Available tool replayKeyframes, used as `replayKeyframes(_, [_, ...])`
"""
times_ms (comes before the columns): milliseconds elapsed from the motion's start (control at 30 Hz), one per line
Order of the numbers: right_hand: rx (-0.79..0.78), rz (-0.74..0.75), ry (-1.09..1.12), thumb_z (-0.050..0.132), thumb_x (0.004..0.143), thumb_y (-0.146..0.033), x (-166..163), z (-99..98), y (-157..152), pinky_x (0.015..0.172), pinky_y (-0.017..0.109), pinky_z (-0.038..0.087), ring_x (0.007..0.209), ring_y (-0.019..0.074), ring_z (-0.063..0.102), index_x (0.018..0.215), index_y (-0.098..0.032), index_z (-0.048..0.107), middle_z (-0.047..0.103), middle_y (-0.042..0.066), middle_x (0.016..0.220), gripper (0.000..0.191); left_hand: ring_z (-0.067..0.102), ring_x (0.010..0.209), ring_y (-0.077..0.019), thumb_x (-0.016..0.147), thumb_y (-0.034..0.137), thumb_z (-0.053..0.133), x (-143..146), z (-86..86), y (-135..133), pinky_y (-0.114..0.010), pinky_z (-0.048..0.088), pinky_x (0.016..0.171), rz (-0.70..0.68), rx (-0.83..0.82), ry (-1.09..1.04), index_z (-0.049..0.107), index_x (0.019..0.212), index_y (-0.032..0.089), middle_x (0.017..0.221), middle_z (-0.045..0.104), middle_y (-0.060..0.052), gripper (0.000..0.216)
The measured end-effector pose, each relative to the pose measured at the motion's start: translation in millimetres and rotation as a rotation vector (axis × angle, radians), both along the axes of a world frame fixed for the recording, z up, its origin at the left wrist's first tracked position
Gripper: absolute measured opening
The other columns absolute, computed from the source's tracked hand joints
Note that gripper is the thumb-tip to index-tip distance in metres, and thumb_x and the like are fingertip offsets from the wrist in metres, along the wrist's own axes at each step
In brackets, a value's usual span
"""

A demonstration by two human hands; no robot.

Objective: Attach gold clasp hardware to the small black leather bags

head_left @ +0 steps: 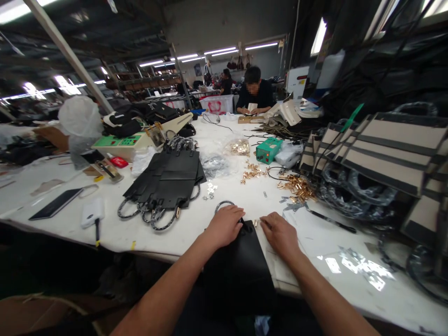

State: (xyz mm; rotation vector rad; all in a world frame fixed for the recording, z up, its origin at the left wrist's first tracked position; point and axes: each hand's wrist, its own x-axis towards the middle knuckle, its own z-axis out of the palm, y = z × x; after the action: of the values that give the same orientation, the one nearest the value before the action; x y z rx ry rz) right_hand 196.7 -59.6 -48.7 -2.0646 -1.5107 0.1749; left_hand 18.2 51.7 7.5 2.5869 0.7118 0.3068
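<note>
My left hand [226,225] is closed on the top edge of a black leather bag panel [245,268], beside its plastic-wrapped handle [223,204]. The panel hangs over the table's front edge towards my lap. Just right of the panel's top corner is my right hand [280,234], thumb and fingertips pinched together at the tabletop. Small gold metal pieces [255,223] stand right by those fingertips. What lies inside the pinch is too small to make out.
Left lies a stack of black bag panels [164,179] with wrapped handles. Gold fittings [297,186], a green box [269,150] and a black pen-like tool [332,220] are ahead and right. Beige-and-black bag pieces [392,149] pile up at right. A co-worker [257,93] sits opposite.
</note>
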Motion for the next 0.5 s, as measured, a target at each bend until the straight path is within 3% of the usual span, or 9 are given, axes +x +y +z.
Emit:
replayKeyframes(133, [0.020, 0.108, -0.005, 0.044, 0.091, -0.022, -0.1, 11.3, 4.9, 0.087, 0.027, 0.046, 0.104, 0.0184, 0.059, 0.123, -0.027, 0.061, 0.064, 0.005, 0.114, 0.037, 0.050, 0.124, -0.0277, 0.079, 0.021, 0.063, 7.2, -7.2, 15.8, -0.044, 0.030, 0.107, -0.125, 0.067, 0.119, 0.066, 0.114, 0.026, 0.125, 0.065, -0.007, 0.036])
replayKeyframes(200, [0.008, 0.236, -0.009, 0.042, 0.091, -0.022, -1.8, 13.8, 7.4, 0.088, 0.030, 0.046, 0.105, 0.0203, 0.058, 0.117, -0.028, 0.065, 0.063, 0.005, 0.113, 0.035, 0.056, 0.113, -0.0272, 0.079, 0.025, 0.065, 7.7, -2.7, 15.6, -0.044, 0.032, 0.103, -0.157, 0.130, 0.179, 0.070, 0.101, 0.026, 0.110, 0.070, -0.006, 0.023])
replayKeyframes(267, [-0.028, 0.353, 0.005, 0.042, 0.090, -0.024, -0.6, 9.3, 9.5, 0.083, 0.032, 0.048, 0.097, 0.0216, 0.060, 0.099, -0.028, 0.070, 0.065, 0.006, 0.099, 0.030, 0.058, 0.103, -0.0270, 0.078, 0.030, 0.068, 7.7, 2.3, 13.8, -0.045, 0.033, 0.098, -0.168, 0.222, 0.255, 0.072, 0.092, 0.024, 0.097, 0.072, -0.006, 0.015])
replayKeyframes(400, [-0.025, 0.445, 0.159, 0.052, 0.081, -0.031, 16.7, -16.4, 22.7, 0.075, 0.031, 0.051, 0.082, 0.0210, 0.064, 0.088, -0.031, 0.068, 0.066, 0.004, 0.091, 0.017, 0.056, 0.101, -0.0269, 0.081, 0.039, 0.066, 5.7, 4.5, 20.3, -0.047, 0.032, 0.097, -0.298, 0.406, 0.326, 0.072, 0.092, 0.023, 0.092, 0.071, -0.007, 0.021])
replayKeyframes(500, [-0.066, 0.476, 0.277, 0.060, 0.074, -0.039, 35.1, -30.7, 30.3, 0.069, 0.030, 0.054, 0.074, 0.0212, 0.067, 0.083, -0.036, 0.069, 0.069, 0.003, 0.084, 0.013, 0.056, 0.100, -0.0254, 0.084, 0.043, 0.061, 3.1, 4.3, 25.9, -0.041, 0.039, 0.084, -0.352, 0.455, 0.327, 0.071, 0.094, 0.022, 0.093, 0.071, -0.006, 0.026])
